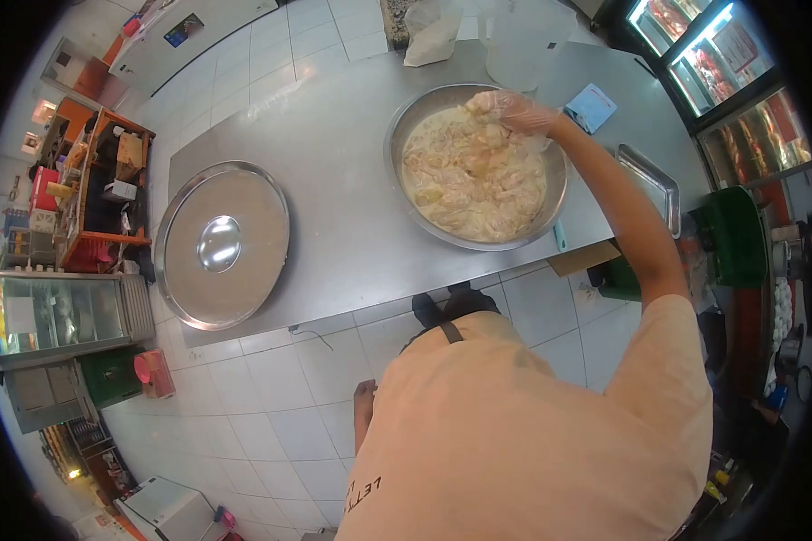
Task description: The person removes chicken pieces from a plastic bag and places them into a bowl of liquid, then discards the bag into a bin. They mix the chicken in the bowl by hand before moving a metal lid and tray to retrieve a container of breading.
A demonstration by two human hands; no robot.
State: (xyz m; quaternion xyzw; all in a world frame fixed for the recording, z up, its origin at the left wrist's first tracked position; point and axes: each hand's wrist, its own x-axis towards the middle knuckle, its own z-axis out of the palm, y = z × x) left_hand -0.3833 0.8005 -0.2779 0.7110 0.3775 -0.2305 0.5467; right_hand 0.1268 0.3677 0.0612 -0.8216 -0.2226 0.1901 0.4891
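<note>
A wide round metal bowl [399, 206] on the steel table holds pale, wet pieces that look like raw chicken [474, 176] in a milky liquid. My right hand [517, 114], in a clear plastic glove, is at the bowl's upper right part, its fingers curled down around a pale piece [481, 103]. My left hand [365, 391] hangs low beside my body, bare and away from the table; its fingers are too small to read. A large round metal lid [262, 243] with a shiny domed centre lies on the table's left part.
On the steel table [334, 171] stand a clear plastic container [519, 54] and a plastic bag [431, 34] at the far edge. A blue-and-white packet [591, 108] and a metal tray [668, 180] lie right of the bowl. Green crates [735, 236] stand beyond the right end.
</note>
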